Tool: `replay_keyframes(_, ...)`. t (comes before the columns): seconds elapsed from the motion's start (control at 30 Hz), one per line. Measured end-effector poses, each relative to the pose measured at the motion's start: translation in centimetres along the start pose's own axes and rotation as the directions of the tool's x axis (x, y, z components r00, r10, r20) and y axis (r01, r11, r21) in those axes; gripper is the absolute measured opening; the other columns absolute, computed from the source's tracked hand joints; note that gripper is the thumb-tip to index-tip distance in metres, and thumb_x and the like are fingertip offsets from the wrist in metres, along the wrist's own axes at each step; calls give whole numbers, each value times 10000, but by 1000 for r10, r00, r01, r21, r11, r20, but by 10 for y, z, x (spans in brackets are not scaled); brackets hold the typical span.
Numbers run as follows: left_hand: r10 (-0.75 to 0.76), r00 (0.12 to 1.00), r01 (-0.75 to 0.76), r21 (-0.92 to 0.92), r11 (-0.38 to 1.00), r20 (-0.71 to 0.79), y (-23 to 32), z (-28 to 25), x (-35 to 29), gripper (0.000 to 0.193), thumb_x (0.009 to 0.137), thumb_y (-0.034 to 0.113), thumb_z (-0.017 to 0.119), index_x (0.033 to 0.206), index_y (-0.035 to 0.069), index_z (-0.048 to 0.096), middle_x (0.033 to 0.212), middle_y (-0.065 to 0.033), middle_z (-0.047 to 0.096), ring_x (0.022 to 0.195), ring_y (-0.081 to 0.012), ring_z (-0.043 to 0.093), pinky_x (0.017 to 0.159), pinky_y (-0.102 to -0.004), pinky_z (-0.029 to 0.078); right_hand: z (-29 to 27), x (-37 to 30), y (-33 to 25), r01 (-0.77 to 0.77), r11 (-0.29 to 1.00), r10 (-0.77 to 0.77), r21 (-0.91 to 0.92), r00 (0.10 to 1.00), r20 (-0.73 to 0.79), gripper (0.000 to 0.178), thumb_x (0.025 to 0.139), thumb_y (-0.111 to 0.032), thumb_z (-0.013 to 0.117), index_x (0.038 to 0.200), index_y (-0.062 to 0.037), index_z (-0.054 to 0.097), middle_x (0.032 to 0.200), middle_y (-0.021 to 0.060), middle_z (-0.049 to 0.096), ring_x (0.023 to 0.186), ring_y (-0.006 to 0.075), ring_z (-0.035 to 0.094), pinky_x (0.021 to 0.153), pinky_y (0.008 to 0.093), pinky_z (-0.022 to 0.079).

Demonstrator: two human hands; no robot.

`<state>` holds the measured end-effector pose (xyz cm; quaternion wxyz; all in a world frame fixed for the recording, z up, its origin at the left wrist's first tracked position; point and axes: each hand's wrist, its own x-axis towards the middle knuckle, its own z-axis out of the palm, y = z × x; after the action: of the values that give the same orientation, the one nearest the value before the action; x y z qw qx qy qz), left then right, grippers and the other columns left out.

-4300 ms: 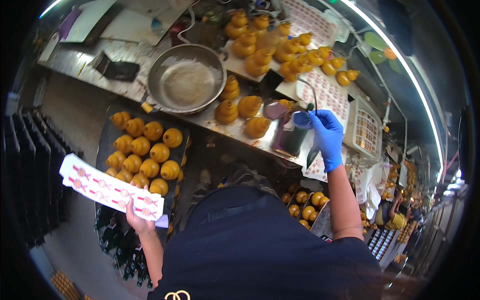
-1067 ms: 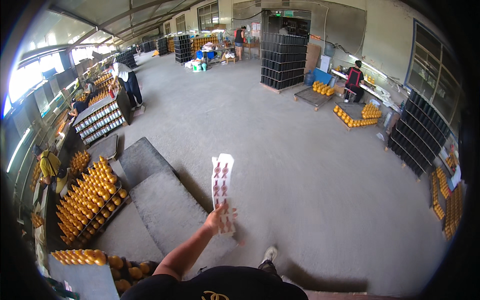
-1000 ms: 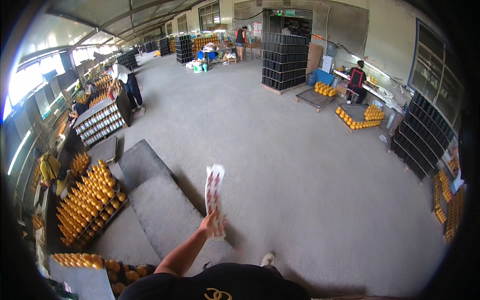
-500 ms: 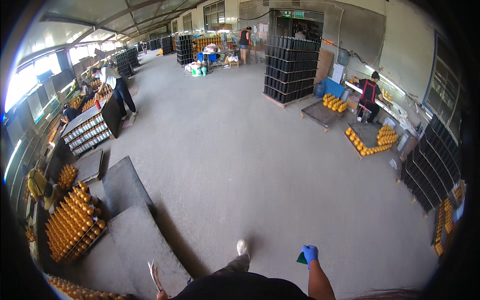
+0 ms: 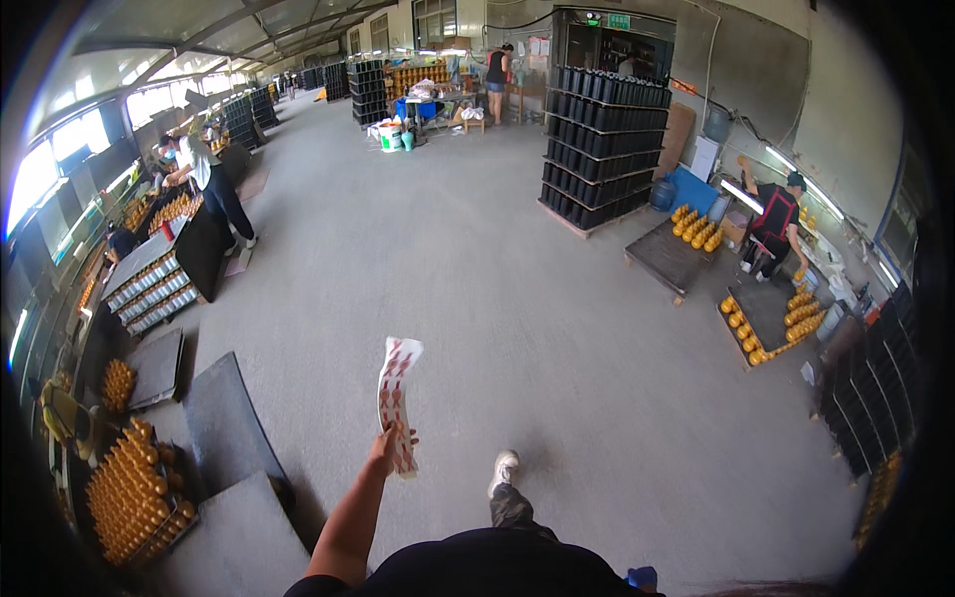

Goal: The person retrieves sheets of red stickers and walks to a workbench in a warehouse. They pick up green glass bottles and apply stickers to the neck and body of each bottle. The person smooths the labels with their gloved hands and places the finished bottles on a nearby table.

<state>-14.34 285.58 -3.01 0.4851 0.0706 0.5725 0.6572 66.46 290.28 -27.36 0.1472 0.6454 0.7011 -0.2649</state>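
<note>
My left hand (image 5: pixel 388 446) reaches out in front of me over the floor. Its fingers are closed round the lower part of a white strip (image 5: pixel 399 366) with red printed figures, perhaps a sheet of stickers or decals. The strip stands up above the hand and curves a little. Only a bit of my right hand (image 5: pixel 642 577) shows at the lower edge, in a blue glove. Its fingers are hidden, so I cannot make out what it holds. My leg with a white shoe (image 5: pixel 504 470) is stretched forward on the floor.
Dark boards (image 5: pixel 234 408) and a stack of gold gourd-shaped pieces (image 5: pixel 134 493) lie to the left. Tall stacks of black cylinders (image 5: pixel 602 144) stand ahead. At right, a seated worker (image 5: pixel 774 214) is beside a pallet (image 5: pixel 761 308) of gold pieces. Another worker (image 5: pixel 211 177) stands at left.
My left hand has swung forward and up with the strip. My right hand, which held something dark green, has dropped back to the lower edge. The worker at right has turned and reaches toward the pallet.
</note>
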Motion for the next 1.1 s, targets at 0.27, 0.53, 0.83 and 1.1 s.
replay_keyframes(0.27, -156, 923, 188, 60, 980, -352, 45, -50, 169, 562, 911, 409, 472, 1279, -7, 381, 995, -209, 592, 788, -361, 627, 644, -498, 509, -154, 274, -289, 122, 990, -131, -71, 984, -124, 391, 797, -361, 497, 723, 5, 614, 725, 185, 645, 736, 320, 634, 660, 448, 475)
replay_keyframes(0.53, -211, 768, 131, -174, 976, -604, -7, -165, 179, 481, 891, 383, 453, 1284, 123, 353, 1097, -171, 494, 834, -367, 549, 605, -544, 500, -430, 500, -727, 430, 885, -374, 178, 885, -276, 356, 781, -396, 567, 774, -53, 665, 812, 207, 630, 753, 389, 615, 654, 442, 485)
replay_keyframes(0.83, -355, 547, 23, -411, 911, -758, 136, -103, 550, 488, 915, 366, 422, 1352, 172, 324, 1178, -134, 454, 988, -344, 494, 735, -558, 493, -530, 686, -858, 376, 925, -376, -46, 927, 4, 402, 792, -430, 496, 869, -85, 688, 919, 187, 651, 858, 374, 624, 751, 472, 490)
replay_keyframes(1.1, -15, 975, -1, -72, 997, -220, 439, 138, 994, 536, 878, 334, 473, 1215, -80, 425, 1018, -178, 599, 888, -306, 632, 726, -430, 504, -515, 905, -652, 215, 860, -295, -463, 949, -108, 367, 794, -336, 480, 732, -23, 660, 781, 194, 649, 794, 335, 632, 721, 480, 458)
